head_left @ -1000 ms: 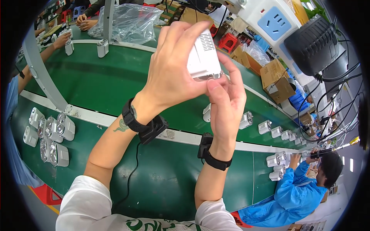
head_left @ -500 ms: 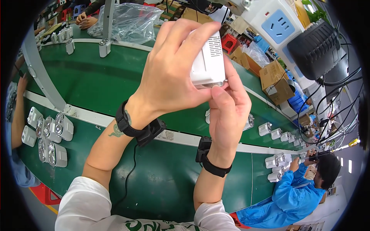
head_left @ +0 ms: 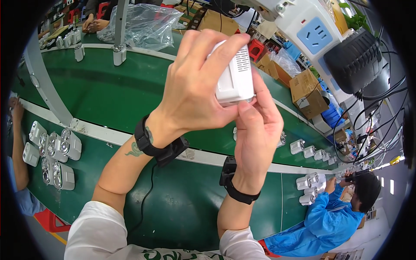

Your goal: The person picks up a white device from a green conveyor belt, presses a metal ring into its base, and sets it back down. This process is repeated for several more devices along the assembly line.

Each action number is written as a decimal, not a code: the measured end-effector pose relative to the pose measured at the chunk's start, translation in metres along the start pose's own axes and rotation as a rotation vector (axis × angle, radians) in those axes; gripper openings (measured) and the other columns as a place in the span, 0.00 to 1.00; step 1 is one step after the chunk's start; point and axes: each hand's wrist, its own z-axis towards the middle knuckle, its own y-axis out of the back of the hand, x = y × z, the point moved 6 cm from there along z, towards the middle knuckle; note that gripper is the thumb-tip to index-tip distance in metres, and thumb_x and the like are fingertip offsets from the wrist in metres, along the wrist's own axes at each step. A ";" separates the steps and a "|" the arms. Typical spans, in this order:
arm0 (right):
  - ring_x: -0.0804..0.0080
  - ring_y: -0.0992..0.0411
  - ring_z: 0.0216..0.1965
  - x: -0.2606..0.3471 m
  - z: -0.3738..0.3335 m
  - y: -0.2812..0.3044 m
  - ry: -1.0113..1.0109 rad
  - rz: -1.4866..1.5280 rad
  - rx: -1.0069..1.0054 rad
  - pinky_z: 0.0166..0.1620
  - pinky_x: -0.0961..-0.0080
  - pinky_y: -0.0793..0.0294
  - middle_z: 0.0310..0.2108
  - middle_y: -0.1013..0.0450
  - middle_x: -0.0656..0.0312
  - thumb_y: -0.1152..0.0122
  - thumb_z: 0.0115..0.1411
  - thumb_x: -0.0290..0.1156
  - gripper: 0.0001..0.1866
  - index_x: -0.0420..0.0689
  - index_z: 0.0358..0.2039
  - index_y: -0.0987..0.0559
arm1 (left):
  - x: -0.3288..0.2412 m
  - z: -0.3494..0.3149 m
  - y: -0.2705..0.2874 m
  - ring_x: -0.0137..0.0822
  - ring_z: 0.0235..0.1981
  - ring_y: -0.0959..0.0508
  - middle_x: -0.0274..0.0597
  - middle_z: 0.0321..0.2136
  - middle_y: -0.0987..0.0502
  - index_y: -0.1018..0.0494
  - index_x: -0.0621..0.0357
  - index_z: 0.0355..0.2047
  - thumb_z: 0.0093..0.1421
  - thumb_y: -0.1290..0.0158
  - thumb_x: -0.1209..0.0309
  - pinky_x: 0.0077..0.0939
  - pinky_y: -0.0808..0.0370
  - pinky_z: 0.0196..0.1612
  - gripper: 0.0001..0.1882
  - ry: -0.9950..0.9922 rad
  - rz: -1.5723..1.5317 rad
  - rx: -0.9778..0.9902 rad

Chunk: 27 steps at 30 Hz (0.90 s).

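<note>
Raised above the green bench, a white plastic device [head_left: 234, 80] with a slotted vent on its side sits between my two hands. My left hand [head_left: 190, 78] wraps over its back and top, fingers closed round it. From below and the right, my right hand [head_left: 259, 123] pinches the lower edge with thumb and fingertips, where a small metal tip sticks out. The fingers hide most of the underside. Both wrists wear black straps with small dark boxes.
Several white twin-lens units [head_left: 65, 145] stand on the bench at left, more [head_left: 308, 182] at right. A power strip [head_left: 314, 37] with a black adapter [head_left: 353, 60] and cables hangs upper right. A person in blue [head_left: 323, 221] sits at right; another person's arm [head_left: 18, 147] is at left.
Both hands and the white device have dropped slightly, and the device is tilted a little differently. At the far left, the other person's arm has shifted.
</note>
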 end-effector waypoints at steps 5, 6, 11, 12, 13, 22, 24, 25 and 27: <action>0.77 0.28 0.47 -0.009 0.005 0.003 -0.066 0.007 -0.002 0.50 0.79 0.28 0.47 0.25 0.56 0.41 0.62 0.22 0.35 0.32 0.67 0.43 | 0.004 0.004 -0.001 0.45 0.41 0.25 0.49 0.42 0.26 0.29 0.62 0.54 0.38 0.30 0.65 0.34 0.27 0.44 0.40 0.097 0.048 0.106; 0.76 0.27 0.46 -0.012 0.006 0.006 -0.069 -0.032 -0.005 0.49 0.77 0.27 0.47 0.25 0.55 0.39 0.61 0.23 0.37 0.34 0.68 0.43 | 0.014 -0.001 -0.007 0.46 0.43 0.26 0.50 0.43 0.27 0.30 0.65 0.54 0.39 0.30 0.62 0.36 0.26 0.43 0.41 0.215 -0.017 0.123; 0.63 0.23 0.43 -0.042 0.016 0.004 0.080 -0.816 0.009 0.43 0.71 0.22 0.43 0.24 0.48 0.32 0.56 0.28 0.41 0.38 0.66 0.43 | 0.071 -0.060 -0.063 0.50 0.54 0.29 0.62 0.51 0.29 0.39 0.78 0.57 0.46 0.33 0.40 0.40 0.27 0.51 0.55 1.205 -0.888 0.436; 0.63 0.23 0.43 -0.050 0.019 0.009 0.080 -0.810 0.010 0.43 0.71 0.22 0.43 0.24 0.48 0.32 0.56 0.28 0.41 0.38 0.66 0.43 | 0.080 -0.066 -0.067 0.50 0.54 0.29 0.62 0.51 0.29 0.39 0.78 0.57 0.46 0.33 0.40 0.40 0.27 0.51 0.55 1.206 -0.882 0.435; 0.57 0.22 0.41 -0.062 0.022 0.024 0.006 -0.876 -0.029 0.42 0.68 0.22 0.41 0.23 0.46 0.31 0.53 0.29 0.41 0.38 0.64 0.41 | 0.092 -0.076 -0.073 0.49 0.52 0.27 0.60 0.50 0.29 0.41 0.78 0.59 0.48 0.35 0.39 0.38 0.28 0.52 0.56 1.151 -0.737 0.563; 0.50 0.21 0.40 -0.164 0.006 0.091 -0.500 -1.328 0.209 0.46 0.59 0.23 0.35 0.21 0.48 0.33 0.45 0.31 0.42 0.40 0.63 0.36 | 0.344 -0.139 0.042 0.64 0.61 0.37 0.71 0.57 0.35 0.43 0.78 0.61 0.47 0.36 0.57 0.54 0.42 0.63 0.48 0.751 0.922 0.143; 0.49 0.22 0.44 -0.166 0.005 0.095 -0.553 -1.338 0.220 0.49 0.60 0.24 0.39 0.21 0.49 0.29 0.43 0.37 0.47 0.43 0.65 0.37 | 0.379 -0.153 0.063 0.63 0.60 0.35 0.68 0.55 0.32 0.40 0.77 0.59 0.48 0.36 0.60 0.53 0.40 0.61 0.44 0.795 0.923 0.065; 0.49 0.23 0.46 -0.166 0.003 0.097 -0.580 -1.343 0.227 0.50 0.61 0.25 0.42 0.22 0.49 0.27 0.41 0.40 0.49 0.45 0.65 0.37 | 0.389 -0.163 0.075 0.61 0.58 0.32 0.65 0.53 0.29 0.36 0.75 0.58 0.48 0.36 0.64 0.51 0.38 0.60 0.40 0.842 0.924 -0.016; 0.50 0.24 0.47 -0.160 0.002 0.096 -0.552 -1.376 0.208 0.51 0.62 0.25 0.44 0.23 0.50 0.27 0.42 0.40 0.49 0.46 0.66 0.37 | 0.413 -0.185 0.093 0.57 0.56 0.30 0.62 0.52 0.27 0.34 0.74 0.56 0.49 0.37 0.65 0.48 0.36 0.59 0.37 0.910 0.750 -0.002</action>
